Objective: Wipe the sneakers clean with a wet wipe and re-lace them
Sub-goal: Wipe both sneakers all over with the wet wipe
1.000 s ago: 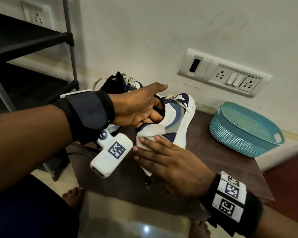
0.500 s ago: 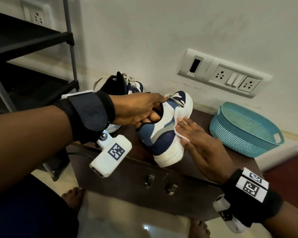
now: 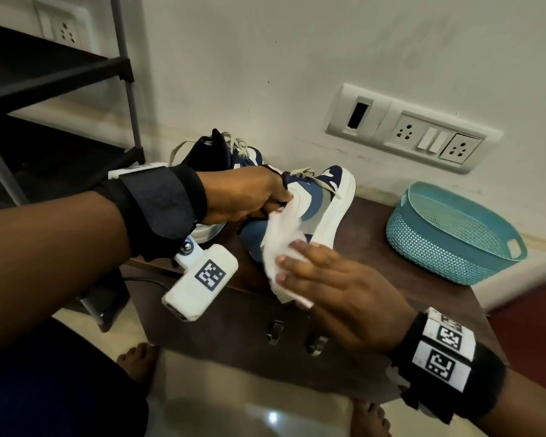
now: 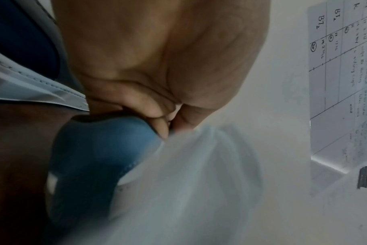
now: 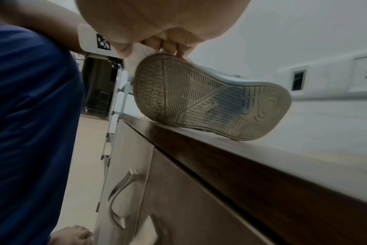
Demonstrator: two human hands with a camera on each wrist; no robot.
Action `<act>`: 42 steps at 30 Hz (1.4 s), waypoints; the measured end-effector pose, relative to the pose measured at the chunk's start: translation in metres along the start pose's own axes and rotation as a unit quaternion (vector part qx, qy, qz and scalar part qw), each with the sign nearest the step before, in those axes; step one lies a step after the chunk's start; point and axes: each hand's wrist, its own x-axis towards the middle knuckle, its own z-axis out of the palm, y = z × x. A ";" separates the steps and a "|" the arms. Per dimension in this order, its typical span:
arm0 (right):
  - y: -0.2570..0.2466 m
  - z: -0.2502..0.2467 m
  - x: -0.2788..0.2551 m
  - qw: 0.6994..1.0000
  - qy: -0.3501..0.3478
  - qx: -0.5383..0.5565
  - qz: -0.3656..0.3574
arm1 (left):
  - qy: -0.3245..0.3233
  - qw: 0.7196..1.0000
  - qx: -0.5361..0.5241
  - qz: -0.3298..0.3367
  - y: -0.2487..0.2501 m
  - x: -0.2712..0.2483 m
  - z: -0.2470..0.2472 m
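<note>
Two hands work: my left hand (image 3: 246, 197) grips the sneaker (image 3: 312, 209) collar, my flat-fingered right hand (image 3: 338, 279) presses the wet wipe (image 3: 281, 241) against it; no brand legible.

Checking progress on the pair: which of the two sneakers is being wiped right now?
The nearer sneaker, tipped on its side: the left hand grips its collar, the right hand presses the wet wipe against it. The other sneaker sits untouched behind.

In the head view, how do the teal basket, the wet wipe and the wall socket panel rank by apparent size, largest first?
1. Socket panel and teal basket: look similar, not ranked.
2. Wet wipe, smallest, partly covered by the right hand.
</note>
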 end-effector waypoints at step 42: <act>0.063 -0.025 0.038 0.866 0.200 0.240 0.390 | 0.001 0.999 0.014 0.029 -0.003 0.002 -0.006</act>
